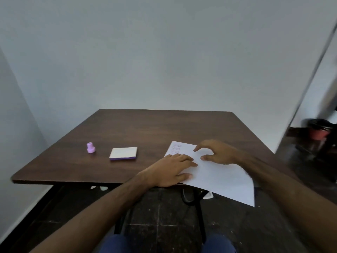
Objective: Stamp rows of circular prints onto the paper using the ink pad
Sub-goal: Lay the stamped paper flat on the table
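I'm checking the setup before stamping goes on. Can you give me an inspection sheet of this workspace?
Surface: dark wooden table, bare apart from the job's things.
Job's things: purple stamp upright at far left; ink pad closed beside it; paper with ring prints at its far corner, near edge overhanging the table.
Clutter: nothing seen.
Grips: left hand flat on the paper; right hand fingertips on the paper, holding nothing.
Cables: nothing seen.
Surroundings: plain wall, dark tiled floor, blurred red pot at right.

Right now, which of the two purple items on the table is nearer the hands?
The ink pad, flat with a white top and purple base. The stamp is the small upright knob farther left of the left hand.
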{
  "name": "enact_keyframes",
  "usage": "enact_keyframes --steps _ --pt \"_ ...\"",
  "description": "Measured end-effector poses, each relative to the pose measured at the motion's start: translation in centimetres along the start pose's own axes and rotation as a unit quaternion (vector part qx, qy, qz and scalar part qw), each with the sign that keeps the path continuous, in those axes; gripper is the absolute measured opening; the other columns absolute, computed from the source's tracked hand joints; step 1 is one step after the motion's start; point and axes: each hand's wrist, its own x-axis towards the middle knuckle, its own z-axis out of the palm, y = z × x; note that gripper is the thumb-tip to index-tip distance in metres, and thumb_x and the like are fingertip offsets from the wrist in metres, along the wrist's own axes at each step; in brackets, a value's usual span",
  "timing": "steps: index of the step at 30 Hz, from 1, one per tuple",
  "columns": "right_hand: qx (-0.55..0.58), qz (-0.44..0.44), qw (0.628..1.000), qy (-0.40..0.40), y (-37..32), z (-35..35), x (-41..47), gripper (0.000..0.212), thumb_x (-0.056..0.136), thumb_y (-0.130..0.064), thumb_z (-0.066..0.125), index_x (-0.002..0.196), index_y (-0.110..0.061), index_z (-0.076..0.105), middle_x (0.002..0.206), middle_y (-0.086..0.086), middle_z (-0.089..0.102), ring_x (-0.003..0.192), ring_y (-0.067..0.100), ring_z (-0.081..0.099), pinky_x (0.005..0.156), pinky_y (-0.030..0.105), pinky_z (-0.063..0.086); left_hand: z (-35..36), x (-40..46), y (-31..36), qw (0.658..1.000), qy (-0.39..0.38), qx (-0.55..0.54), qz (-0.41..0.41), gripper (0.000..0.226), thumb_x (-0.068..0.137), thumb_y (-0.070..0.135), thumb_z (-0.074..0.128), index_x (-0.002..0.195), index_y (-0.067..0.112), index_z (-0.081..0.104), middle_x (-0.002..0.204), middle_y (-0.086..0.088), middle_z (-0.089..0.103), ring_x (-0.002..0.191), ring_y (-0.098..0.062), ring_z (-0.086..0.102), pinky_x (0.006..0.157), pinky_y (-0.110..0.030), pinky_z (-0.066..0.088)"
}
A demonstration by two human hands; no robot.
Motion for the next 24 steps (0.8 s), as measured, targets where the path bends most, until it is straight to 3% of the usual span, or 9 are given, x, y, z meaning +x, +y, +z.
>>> enact_keyframes --steps 2,5,11,17,24 --pt "0.001 -0.002 1.0 -0.014 1.1 0.5 -1.4 0.035 0.096 -0.022 0.061 0.131 -0.023 0.061 0.138 -0.003 0.057 0.128 0.014 0.049 0.111 0.029 0.034 0.8 0.8 1.0 1.0 -0.021 -0.005 0.009 0.051 0.102 0.053 0.037 0.148 0.033 0.04 0.157 0.004 0.037 0.142 -0.017 0.035 0.116 -0.04 0.028" --pt "0.001 0.001 1.0 -0.009 2.0 1.5 -2.2 0.041 0.1 -0.026 0.055 0.14 -0.023 0.054 0.151 -0.001 0.047 0.139 0.013 0.039 0.112 0.018 0.022 1.0 1.1 0.9 1.0 -0.025 -0.001 0.0 0.051 0.101 0.057 0.033 0.146 0.034 0.042 0.156 0.004 0.039 0.142 -0.016 0.036 0.115 -0.039 0.028" --pt "-0.124 0.072 0.99 -0.005 1.1 3.3 0.0 0.054 0.101 -0.053 0.033 0.152 -0.035 0.032 0.157 0.001 0.033 0.141 0.026 0.028 0.115 0.045 0.023 -0.2 1.4 -3.1 0.994 -0.046 0.052 -0.089 0.058 0.099 0.062 0.029 0.142 0.026 0.046 0.156 0.001 0.042 0.142 -0.018 0.039 0.115 -0.041 0.028" --pt "-0.12 0.14 0.983 0.013 -1.0 5.3 2.9 0.067 0.098 -0.062 0.021 0.155 -0.027 0.02 0.164 0.005 0.019 0.145 0.031 0.017 0.116 0.047 0.017 0.1 2.6 -7.1 0.976 -0.092 0.049 -0.19 0.074 0.097 0.068 0.02 0.157 0.025 0.021 0.166 -0.007 0.019 0.152 -0.022 0.02 0.122 -0.045 0.016" --pt "-0.112 0.179 0.975 0.073 -1.5 6.4 7.6 0.068 0.098 -0.061 0.02 0.154 -0.022 0.024 0.162 0.006 0.025 0.144 0.031 0.023 0.115 0.047 0.021 1.5 5.5 -11.2 0.971 -0.068 -0.014 -0.229 0.073 0.101 0.059 0.022 0.159 0.016 0.012 0.167 -0.014 0.004 0.155 -0.026 0.003 0.124 -0.047 0.005"
